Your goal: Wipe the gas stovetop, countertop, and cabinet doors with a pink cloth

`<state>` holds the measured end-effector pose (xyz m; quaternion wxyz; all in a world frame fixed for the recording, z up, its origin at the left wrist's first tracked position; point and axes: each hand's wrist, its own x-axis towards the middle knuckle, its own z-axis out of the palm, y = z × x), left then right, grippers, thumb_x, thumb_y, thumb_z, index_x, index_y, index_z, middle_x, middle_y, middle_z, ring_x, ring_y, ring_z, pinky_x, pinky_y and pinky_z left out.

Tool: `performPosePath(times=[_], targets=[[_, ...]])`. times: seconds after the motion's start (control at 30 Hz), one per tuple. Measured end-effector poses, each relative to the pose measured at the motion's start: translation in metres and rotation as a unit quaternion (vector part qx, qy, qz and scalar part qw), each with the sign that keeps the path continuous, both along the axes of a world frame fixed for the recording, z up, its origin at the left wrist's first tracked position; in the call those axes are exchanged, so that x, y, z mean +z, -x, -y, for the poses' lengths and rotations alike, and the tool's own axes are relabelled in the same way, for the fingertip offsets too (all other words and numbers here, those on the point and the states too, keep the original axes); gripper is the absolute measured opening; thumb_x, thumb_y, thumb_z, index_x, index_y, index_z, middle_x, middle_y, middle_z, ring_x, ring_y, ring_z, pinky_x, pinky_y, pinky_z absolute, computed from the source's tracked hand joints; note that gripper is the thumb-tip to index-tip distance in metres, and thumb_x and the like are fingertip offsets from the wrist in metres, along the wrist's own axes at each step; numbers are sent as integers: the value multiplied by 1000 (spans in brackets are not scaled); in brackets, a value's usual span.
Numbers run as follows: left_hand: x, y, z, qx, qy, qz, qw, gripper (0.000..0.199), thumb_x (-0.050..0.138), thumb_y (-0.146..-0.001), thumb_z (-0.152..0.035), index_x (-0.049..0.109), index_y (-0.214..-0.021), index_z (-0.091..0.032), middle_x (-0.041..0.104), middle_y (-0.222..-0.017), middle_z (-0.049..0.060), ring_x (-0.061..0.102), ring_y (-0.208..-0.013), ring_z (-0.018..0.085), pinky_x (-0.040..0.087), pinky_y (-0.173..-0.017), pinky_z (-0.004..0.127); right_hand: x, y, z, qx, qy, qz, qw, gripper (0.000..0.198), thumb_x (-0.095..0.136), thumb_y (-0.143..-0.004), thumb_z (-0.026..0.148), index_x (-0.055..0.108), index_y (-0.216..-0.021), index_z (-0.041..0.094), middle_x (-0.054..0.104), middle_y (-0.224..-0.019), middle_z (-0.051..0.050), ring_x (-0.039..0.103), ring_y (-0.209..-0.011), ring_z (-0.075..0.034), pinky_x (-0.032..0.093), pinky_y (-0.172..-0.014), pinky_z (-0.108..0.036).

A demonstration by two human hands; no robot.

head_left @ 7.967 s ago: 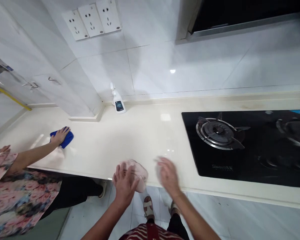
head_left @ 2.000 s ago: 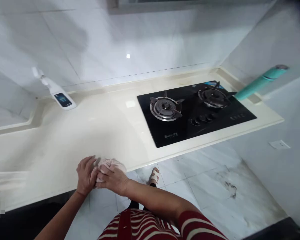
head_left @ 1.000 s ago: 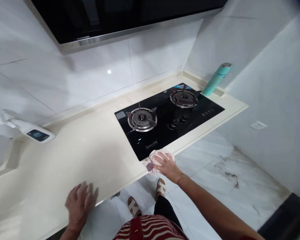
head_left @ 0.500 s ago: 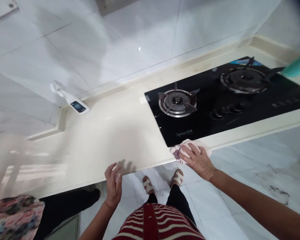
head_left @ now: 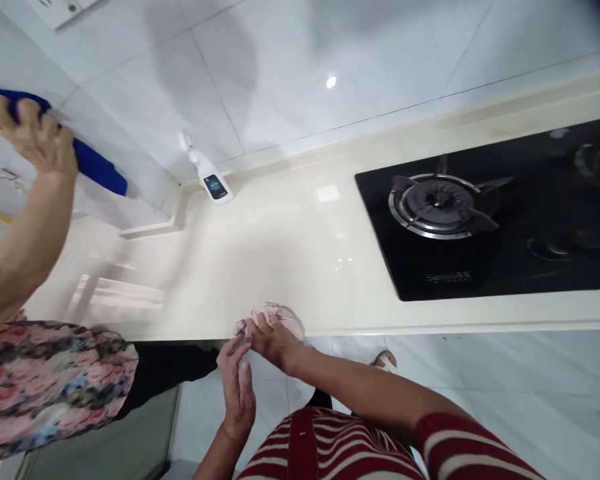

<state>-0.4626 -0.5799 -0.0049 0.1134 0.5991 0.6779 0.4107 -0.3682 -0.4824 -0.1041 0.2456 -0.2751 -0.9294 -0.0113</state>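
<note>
A pale pink patterned cloth point(head_left: 286, 319) lies bunched on the front edge of the cream countertop point(head_left: 260, 253). My right hand point(head_left: 273, 341) is closed over it and presses it against the counter. Just left of it, below the edge, my left hand point(head_left: 237, 380) is held up with its fingers apart, near the right fingertips and holding nothing. Part of the cloth is hidden under the right hand.
A white spray bottle point(head_left: 213, 180) lies or leans by the back wall. To the right is a black gas hob point(head_left: 415, 273) with a burner point(head_left: 437, 205). On the left, a co-worker's hand point(head_left: 45, 137) presses a blue cloth point(head_left: 100, 167) to the wall.
My right hand has moved left with the cloth, from the hob's front corner to beside my left hand. The view has shifted left, and a co-worker's arm with a blue cloth has appeared.
</note>
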Motion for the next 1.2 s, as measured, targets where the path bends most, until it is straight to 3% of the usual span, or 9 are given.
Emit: performPosePath(times=[0.1,0.2,0.3,0.4,0.5,0.63,0.9,1.07,1.2], targets=[[2,11,16,31,-3,-2,1000,30,38,-105,-33,62,-121,-25,55,-134,10,49,-128,22,42,-107,40,3,53,1,42,-8,3,999,33,47,-102,25,53,-133,16,44,-147,-13,46,-129,-32,55,-97,-52],[0,17,30,54,1,-12,998,29,37,-105,-31,62,-119,-24,56,-132,9,50,-127,22,41,-106,41,9,81,0,66,-11,9,998,31,44,-103,26,54,-131,17,45,-146,-13,47,-129,-31,54,-97,-53],[-3,17,32,58,5,-18,998,29,38,-105,-32,62,-119,-25,57,-131,9,50,-127,22,39,-108,42,12,76,-4,66,-17,9,998,32,42,-104,29,53,-133,22,42,-150,-9,43,-134,-31,53,-99,-52],[-2,9,19,31,0,-18,999,29,38,-104,-32,61,-121,-26,56,-132,8,51,-126,22,40,-107,41,12,39,-7,36,-25,2,999,34,41,-106,36,52,-137,27,35,-156,-5,34,-140,-33,52,-97,-50],[-1,-6,-5,-27,-12,-15,999,29,38,-104,-30,60,-124,-26,54,-134,9,49,-129,23,41,-109,42,9,-25,-7,-16,-31,5,999,37,43,-105,36,51,-140,27,35,-157,-5,29,-142,-34,52,-95,-50],[-5,-40,-46,-134,-14,-21,991,31,41,-103,-23,56,-129,-27,53,-134,9,47,-131,22,41,-111,43,5,-134,-6,-61,-29,40,997,42,50,-103,35,48,-145,36,26,-163,-2,24,-146,-32,46,-99,-52],[-25,-147,-134,-313,-49,-112,942,25,49,-99,-20,58,-122,-24,55,-131,11,47,-129,25,42,-110,48,5,-358,-19,-140,-19,97,985,43,66,-94,31,58,-134,45,38,-157,3,29,-146,-29,28,-114,-54],[-47,-205,-175,-325,-66,-183,925,26,50,-99,-23,60,-123,-20,55,-134,14,46,-130,29,40,-108,50,5,-479,-25,-201,51,149,967,68,85,-75,33,58,-136,45,40,-156,0,27,-145,-33,20,-117,-57],[-59,-223,-185,-298,-23,-241,923,29,50,-100,-28,62,-126,-22,59,-133,13,49,-130,29,39,-106,48,-1,-575,-25,-289,51,161,942,68,88,-68,30,63,-130,41,43,-153,-3,28,-144,-35,16,-116,-58]])
